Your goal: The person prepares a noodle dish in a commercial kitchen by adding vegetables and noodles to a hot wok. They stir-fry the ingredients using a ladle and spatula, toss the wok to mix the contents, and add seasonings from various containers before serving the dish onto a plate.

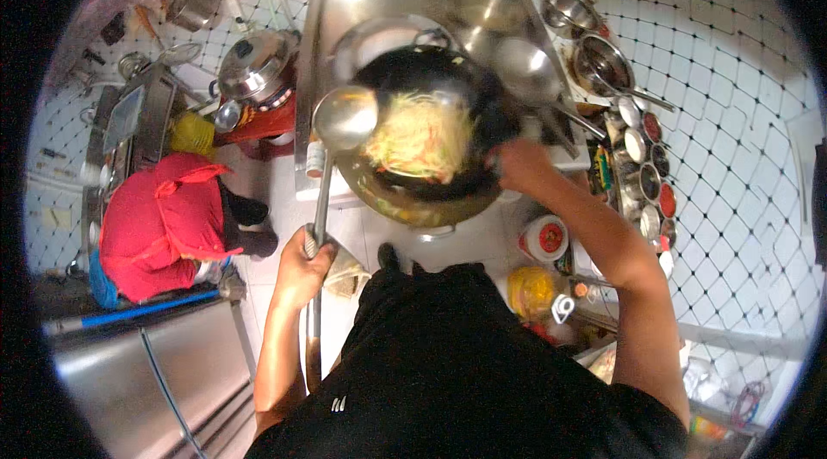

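Observation:
A dark wok (413,197) is in front of me, with a mass of pale shredded food (423,136) in it, flecked with green and red. My right hand (523,165) is closed at the wok's right rim; the part it grips is hidden by the hand and blurred. My left hand (310,262) is shut on the long handle of a metal ladle (347,117). The ladle's round bowl is by the wok's left edge. A cloth (345,278) hangs beneath my left hand.
A person in red (161,220) bends at the left. A lidded pot (255,65) stands at the back left. Metal bowls (601,62) and seasoning containers (649,181) line the right side, above a bottle of yellow oil (531,291). A steel pan (526,68) sits behind the wok.

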`<state>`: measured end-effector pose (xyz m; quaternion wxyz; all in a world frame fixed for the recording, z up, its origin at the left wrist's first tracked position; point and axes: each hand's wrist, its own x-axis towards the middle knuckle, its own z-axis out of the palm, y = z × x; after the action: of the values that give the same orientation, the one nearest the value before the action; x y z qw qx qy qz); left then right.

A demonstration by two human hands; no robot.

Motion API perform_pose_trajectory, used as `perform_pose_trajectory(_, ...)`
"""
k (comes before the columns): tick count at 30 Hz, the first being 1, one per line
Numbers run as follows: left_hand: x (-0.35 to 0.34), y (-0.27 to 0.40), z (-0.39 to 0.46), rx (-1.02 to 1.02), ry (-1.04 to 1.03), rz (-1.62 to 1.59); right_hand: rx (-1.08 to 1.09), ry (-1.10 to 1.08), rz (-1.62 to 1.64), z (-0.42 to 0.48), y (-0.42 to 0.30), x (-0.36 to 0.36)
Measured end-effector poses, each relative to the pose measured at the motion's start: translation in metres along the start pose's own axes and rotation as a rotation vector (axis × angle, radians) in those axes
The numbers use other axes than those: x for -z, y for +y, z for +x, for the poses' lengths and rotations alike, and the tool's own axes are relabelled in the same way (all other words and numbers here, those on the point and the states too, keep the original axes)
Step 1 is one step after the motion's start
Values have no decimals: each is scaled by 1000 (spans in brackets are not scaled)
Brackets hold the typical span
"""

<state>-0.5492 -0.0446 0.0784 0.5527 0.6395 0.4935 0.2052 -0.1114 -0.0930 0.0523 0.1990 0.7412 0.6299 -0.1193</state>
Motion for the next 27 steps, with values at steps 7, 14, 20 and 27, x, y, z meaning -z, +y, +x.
perform_pose_trajectory(7, 34, -24, 12, -20, -8, -62, -39, -79, -119, 47, -47, 67)
perform_pose_trajectory(14, 38, -22, 28, -38, -58, -19, 26, -156, 72, 37, -61, 51)
perform_pose_trajectory(20, 30, -28, 40, -25, -146, -83, -111, -235, 257, 30, -61, 32)
perform_pose_trajectory(27, 38, -43, 54, -13, -254, -38, -124, 73, 501, -24, -85, 2)
